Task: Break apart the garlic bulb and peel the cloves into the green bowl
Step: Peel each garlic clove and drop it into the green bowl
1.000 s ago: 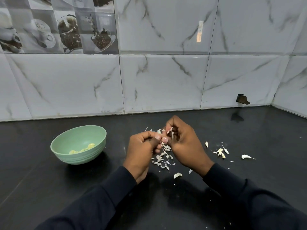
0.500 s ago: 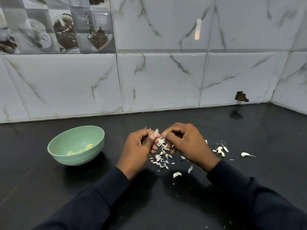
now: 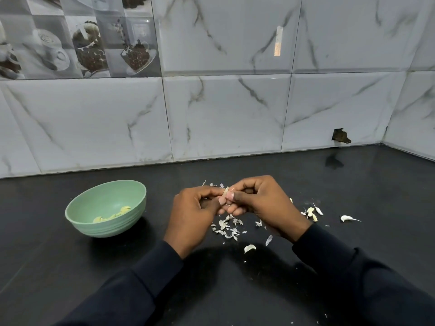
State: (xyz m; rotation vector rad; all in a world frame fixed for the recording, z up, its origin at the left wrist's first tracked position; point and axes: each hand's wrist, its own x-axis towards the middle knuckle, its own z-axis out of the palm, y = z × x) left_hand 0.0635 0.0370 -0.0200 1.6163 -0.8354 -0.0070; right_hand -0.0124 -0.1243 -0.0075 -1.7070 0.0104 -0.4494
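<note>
Garlic clove (image 3: 225, 193) up off the counter, well to the right of the green bowl (image 3: 113, 229), pinched from both sides! Left hand (image 3: 193, 215) curled onto it from the bowl side, right hand (image 3: 261, 203) curled onto it from the far side, thumbs and fingertips tight together at the clove, a flap of papery skin sticking up.

Under it all, glossy black countertop (image 3: 70, 267), stretching from the bowl out to a corner at the far right. Behind the bowl, white marble-look wall tiles (image 3: 235, 114). Above and behind it, a picture tile of coffee cups and beans (image 3: 89, 43). Far to the right of the bowl, low in the tiling, a dark broken hole (image 3: 341, 136), mirrored in the counter.

Right of the bowl, just below the hands, a scatter of torn garlic skins (image 3: 227, 228). Farther right, a small clump of cloves and skin (image 3: 310, 212); beyond that, one lone white clove (image 3: 347, 218) with a trailing tail.

And the bowl itself: pale green, ribbed outside, upright on the counter, apart from both hands. Inside, a few peeled yellowish cloves (image 3: 113, 215) lying on the bottom.
</note>
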